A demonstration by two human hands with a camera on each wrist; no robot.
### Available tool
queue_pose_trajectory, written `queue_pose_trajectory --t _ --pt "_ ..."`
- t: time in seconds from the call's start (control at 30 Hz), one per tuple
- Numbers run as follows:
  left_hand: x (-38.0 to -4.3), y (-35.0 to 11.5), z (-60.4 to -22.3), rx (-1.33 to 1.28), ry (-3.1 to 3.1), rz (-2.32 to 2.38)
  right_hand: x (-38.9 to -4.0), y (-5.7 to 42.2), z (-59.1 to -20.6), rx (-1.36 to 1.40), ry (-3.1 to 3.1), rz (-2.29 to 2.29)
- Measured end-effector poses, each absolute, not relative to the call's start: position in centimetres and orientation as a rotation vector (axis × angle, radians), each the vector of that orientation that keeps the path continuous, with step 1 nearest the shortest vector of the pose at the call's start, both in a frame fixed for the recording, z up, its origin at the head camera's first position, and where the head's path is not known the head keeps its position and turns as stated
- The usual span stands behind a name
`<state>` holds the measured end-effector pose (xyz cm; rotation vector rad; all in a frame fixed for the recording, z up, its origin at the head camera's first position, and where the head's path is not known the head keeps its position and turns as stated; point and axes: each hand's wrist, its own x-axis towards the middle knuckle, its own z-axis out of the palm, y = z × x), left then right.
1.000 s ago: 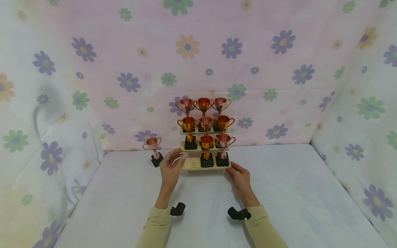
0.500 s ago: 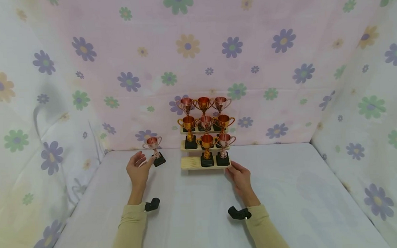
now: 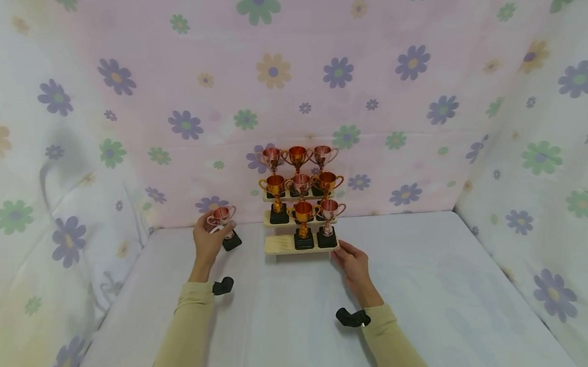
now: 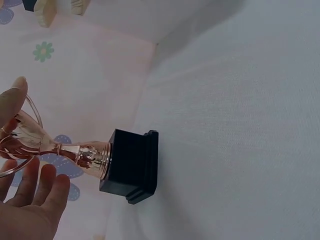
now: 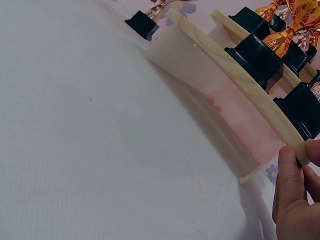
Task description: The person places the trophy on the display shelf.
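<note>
A rose-gold trophy [image 3: 230, 241] with a black base stands left of the shelf. My left hand [image 3: 209, 241] holds its cup, thumb on the near side and fingers round the back; in the left wrist view, the trophy's black base [image 4: 131, 165] is right by the white cloth. The three-step wooden display shelf [image 3: 279, 243] bears several gold and rose-gold trophies. At the right end of its lowest step, my right hand [image 3: 355, 266] pinches the board [image 5: 250, 92], thumb above and fingers below. That step carries a gold trophy [image 3: 304, 232] and a rose-gold trophy [image 3: 327, 232], with bare wood at left.
White cloth covers the table [image 3: 289, 324]. A pink flowered curtain [image 3: 291, 113] hangs close behind the shelf, with white flowered cloth along both sides. Clear side panels [image 5: 180, 60] hold up the shelf's steps.
My left hand has left the shelf's left end, gone left to the loose trophy and taken hold of its cup. The right hand stays at the shelf. The head view has shifted slightly.
</note>
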<state>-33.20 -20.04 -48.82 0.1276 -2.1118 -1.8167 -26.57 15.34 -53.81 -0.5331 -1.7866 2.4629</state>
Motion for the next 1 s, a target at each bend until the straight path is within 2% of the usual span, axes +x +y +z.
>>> queue_pose_trajectory --t 0.3,0.67,1.0 --pt "-33.5 -19.5 -49.6 0.105 -1.962 -1.781 -26.4 15.1 -53.5 -0.538 -1.778 2.460" --pt "-29.2 -17.9 -46.6 0.033 -1.726 -1.766 -26.5 15.1 -53.8 -0.540 -1.750 2.472" --pt "-28.5 -17.2 -47.4 -0.107 -1.666 -1.796 -26.5 15.1 -53.7 -0.544 -1.740 2.502"
